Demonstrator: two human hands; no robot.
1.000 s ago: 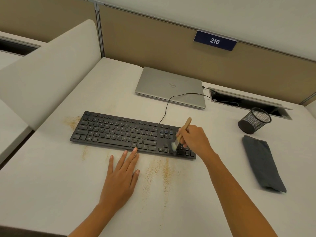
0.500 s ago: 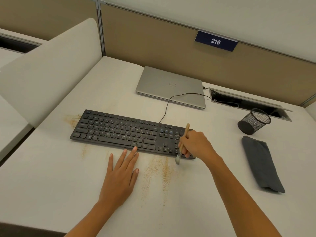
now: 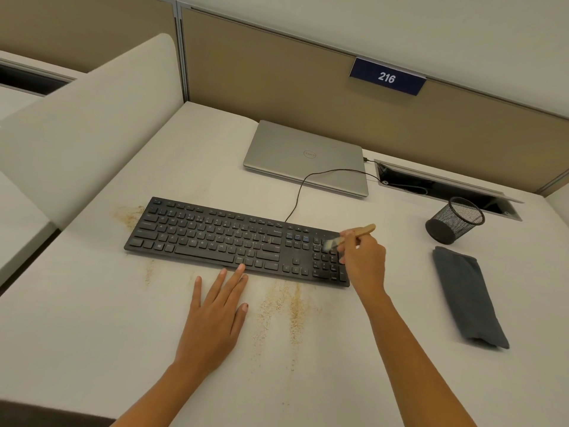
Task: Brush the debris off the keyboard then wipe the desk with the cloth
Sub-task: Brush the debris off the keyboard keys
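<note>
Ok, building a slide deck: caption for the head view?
Right hand holds a brush over the keyboard; left hand rests flat on the debris-strewn desk.

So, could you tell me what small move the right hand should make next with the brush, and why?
Probably draw the small wooden-handled brush toward the near edge of the black keyboard, across the number pad. The right hand holds its bristles at the pad's far rows, tan crumbs lie on the white desk just in front, and the flat left hand rests at the keyboard's front edge.
</note>
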